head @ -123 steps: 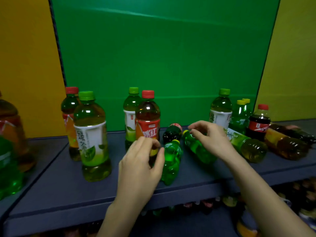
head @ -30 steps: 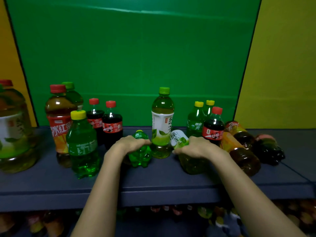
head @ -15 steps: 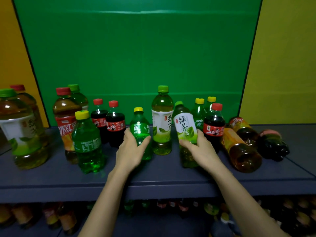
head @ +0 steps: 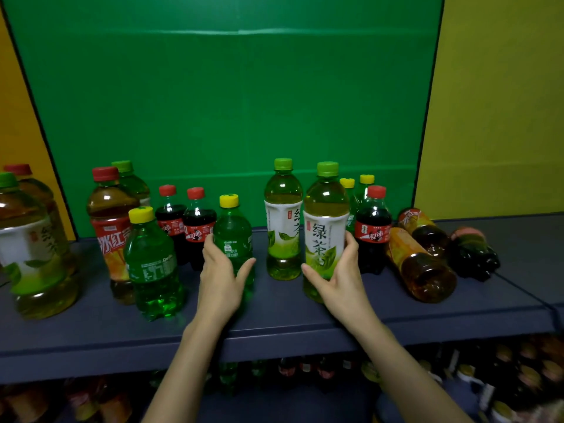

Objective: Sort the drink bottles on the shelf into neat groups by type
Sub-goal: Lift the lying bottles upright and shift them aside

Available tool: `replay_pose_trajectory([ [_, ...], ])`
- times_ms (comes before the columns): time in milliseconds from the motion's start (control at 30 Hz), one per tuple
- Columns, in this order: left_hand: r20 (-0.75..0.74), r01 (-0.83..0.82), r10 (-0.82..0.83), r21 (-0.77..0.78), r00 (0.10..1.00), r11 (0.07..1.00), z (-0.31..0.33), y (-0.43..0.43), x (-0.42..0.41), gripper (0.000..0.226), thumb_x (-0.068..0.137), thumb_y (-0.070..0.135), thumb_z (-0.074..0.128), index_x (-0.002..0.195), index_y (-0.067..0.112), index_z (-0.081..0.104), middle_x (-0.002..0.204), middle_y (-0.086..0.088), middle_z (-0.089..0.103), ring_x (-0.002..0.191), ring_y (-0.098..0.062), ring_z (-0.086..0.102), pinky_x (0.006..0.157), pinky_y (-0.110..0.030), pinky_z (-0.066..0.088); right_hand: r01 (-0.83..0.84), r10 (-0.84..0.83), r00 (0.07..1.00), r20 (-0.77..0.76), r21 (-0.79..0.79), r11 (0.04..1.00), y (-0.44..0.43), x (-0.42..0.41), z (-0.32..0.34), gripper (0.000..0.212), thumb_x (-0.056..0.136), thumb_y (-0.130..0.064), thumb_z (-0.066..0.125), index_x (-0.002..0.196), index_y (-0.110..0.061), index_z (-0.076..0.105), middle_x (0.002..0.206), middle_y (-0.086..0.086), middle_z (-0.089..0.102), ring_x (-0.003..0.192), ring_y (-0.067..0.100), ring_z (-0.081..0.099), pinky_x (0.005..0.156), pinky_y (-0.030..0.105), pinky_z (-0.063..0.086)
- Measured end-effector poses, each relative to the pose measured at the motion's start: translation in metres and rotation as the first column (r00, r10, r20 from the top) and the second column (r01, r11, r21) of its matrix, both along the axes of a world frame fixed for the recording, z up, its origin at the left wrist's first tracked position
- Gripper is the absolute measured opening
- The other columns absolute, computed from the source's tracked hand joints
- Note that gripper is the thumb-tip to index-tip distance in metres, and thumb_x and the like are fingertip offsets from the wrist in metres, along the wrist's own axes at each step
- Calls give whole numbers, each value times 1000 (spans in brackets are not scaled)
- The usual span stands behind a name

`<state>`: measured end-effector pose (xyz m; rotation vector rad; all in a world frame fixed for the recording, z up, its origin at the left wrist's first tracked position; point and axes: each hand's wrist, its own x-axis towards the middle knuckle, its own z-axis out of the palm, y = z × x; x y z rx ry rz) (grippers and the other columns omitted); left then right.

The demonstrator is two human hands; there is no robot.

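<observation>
My left hand (head: 220, 282) grips a small green soda bottle (head: 232, 236) with a yellow cap, upright on the grey shelf (head: 274, 334). My right hand (head: 337, 282) grips an upright green tea bottle (head: 326, 227) with a white label and green cap. A second green tea bottle (head: 283, 221) stands just behind it to the left. Two cola bottles (head: 183, 224) stand left of the soda. Another green soda bottle (head: 151, 264) stands at front left, beside a red tea bottle (head: 110, 227).
A large green tea bottle (head: 30, 248) is at far left. Behind my right hand stand a cola bottle (head: 373, 230) and two yellow-capped sodas (head: 357, 184). Two red tea bottles (head: 419, 261) and a dark bottle (head: 471, 251) lie on their sides at right. More bottles fill the shelf below.
Both bottles, lying on the shelf a second ago, now stand upright in my hands. The green tea bottle went from tilted to vertical. The view has drawn closer.
</observation>
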<state>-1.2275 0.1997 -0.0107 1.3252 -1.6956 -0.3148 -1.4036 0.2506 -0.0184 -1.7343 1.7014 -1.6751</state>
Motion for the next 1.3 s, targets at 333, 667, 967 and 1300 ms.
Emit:
replay_pose_trajectory([
  [333, -28, 26, -25, 34, 999, 999, -3, 1, 2, 87, 85, 25, 64, 144, 1, 4, 148, -20, 24, 130, -37, 36, 101, -42, 35, 20, -18, 999, -37, 41, 999, 3, 10, 2, 96, 78, -25, 72, 144, -7, 4, 145, 8, 26, 132, 20, 32, 106, 30, 34],
  [667, -65, -62, 34, -507, 997, 860, 3, 59, -24, 30, 87, 15, 57, 114, 4, 51, 107, -12, 56, 102, -20, 47, 87, -40, 45, 22, -9, 979, -203, 64, 998, 65, -41, 20, 41, 87, -18, 61, 126, -18, 47, 127, -3, 45, 115, 9, 48, 98, 23, 42],
  [967, 100, 227, -205, -453, 974, 862, 21, 91, -144, 12, 86, 31, 52, 89, 20, 57, 82, 11, 58, 71, -9, 55, 61, -22, 41, 157, -129, 950, -284, 77, 985, 70, -176, 64, 19, 86, -7, 60, 102, -14, 66, 100, 0, 65, 89, 14, 60, 77, 8, 42],
  [1300, 416, -82, 50, 59, 908, 995, 35, 73, -251, 56, 89, 65, 29, 80, 15, 53, 97, -8, 64, 94, -32, 58, 70, -33, 37, 214, -58, 916, -397, 360, 908, -16, -274, 82, 32, 92, -24, 54, 118, -6, 59, 124, 11, 59, 114, 24, 53, 89, 25, 38],
])
